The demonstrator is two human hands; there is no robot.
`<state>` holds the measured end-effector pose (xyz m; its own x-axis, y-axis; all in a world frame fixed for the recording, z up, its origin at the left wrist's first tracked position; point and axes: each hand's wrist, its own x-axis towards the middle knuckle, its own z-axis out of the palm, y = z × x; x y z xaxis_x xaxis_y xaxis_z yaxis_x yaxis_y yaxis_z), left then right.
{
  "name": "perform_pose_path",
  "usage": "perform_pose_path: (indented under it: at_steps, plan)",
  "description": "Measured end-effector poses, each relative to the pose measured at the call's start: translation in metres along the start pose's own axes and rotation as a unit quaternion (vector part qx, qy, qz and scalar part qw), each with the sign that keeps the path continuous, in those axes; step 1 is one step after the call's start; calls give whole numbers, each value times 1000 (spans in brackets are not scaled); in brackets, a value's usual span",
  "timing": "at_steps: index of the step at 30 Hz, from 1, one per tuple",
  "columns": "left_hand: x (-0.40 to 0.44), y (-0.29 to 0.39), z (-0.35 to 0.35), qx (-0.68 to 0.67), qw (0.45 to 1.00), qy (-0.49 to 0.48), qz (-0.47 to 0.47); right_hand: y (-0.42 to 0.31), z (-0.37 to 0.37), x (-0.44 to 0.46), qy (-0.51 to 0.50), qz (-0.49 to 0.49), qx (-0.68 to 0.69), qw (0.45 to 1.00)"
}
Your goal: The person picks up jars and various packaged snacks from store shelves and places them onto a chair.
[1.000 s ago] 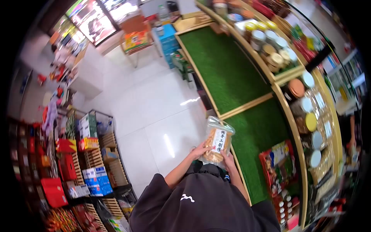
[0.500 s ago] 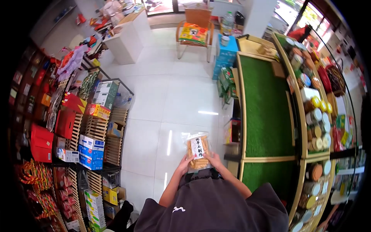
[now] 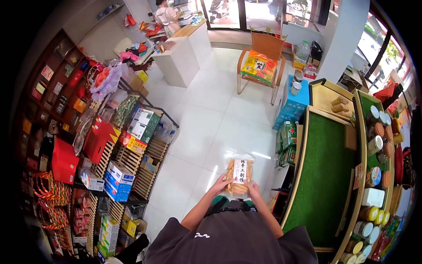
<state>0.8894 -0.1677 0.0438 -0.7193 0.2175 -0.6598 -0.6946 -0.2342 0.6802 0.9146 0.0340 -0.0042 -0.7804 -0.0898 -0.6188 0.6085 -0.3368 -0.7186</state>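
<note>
A clear plastic bag of light brown stick-shaped snacks [image 3: 233,186], with a white label bearing dark lettering, is held upright in front of my body. My left hand [image 3: 220,184] grips its lower left edge. On the lower right edge, my right hand [image 3: 252,189] closes with the thumb over the front. The fingers behind the bag are hidden. Both forearms reach forward from dark grey sleeves.
Slatted shelves with blue-and-white boxes [image 3: 118,181] stand at left. At right is a green-lined display stand [image 3: 323,176], with lidded jars [image 3: 375,144] beyond it. Ahead are a chair [image 3: 268,45], a white counter [image 3: 176,61] and a person [image 3: 167,18] behind it.
The view has turned left and lifted, so the counter, person and doorway show more fully. Both hands still hold the bag in front of my body.
</note>
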Motion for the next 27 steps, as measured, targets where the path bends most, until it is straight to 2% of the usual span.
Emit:
perform_pose_path:
  at_steps: [1, 3, 5, 9, 11, 13, 15, 17, 20, 22, 27]
  plan:
    - [7, 15, 10, -11, 1000, 13, -2, -15, 1, 5, 4, 1, 0, 1000]
    - [38, 24, 16, -31, 999, -20, -12, -41, -2, 19, 17, -26, -20, 999]
    - [64, 31, 25, -30, 999, -3, -35, -58, -10, 33, 65, -41, -42, 996]
    - [118, 58, 41, -38, 996, -47, -66, -84, -23, 76, 106, 24, -37, 993]
    - [158, 77, 41, -32, 995, -68, -62, -107, -26, 105, 87, 77, 17, 993]
    - [209, 88, 32, 8, 997, -75, -36, -134, -19, 139, 101, 78, 23, 992]
    - [249, 122, 28, 22, 996, -73, -48, -172, -11, 172, 42, 62, 42, 996]
    - [280, 167, 26, 35, 995, -70, -57, -208, 4, 210, 35, 60, 20, 997]
    - [310, 231, 32, -32, 996, -64, -55, -262, 11, 271, 31, 54, -27, 998]
    - [338, 261, 26, -51, 996, -67, -41, -289, 23, 311, 25, 53, -76, 995]
    - [381, 307, 15, -74, 996, -21, -45, -326, 40, 391, -36, 78, -34, 996]
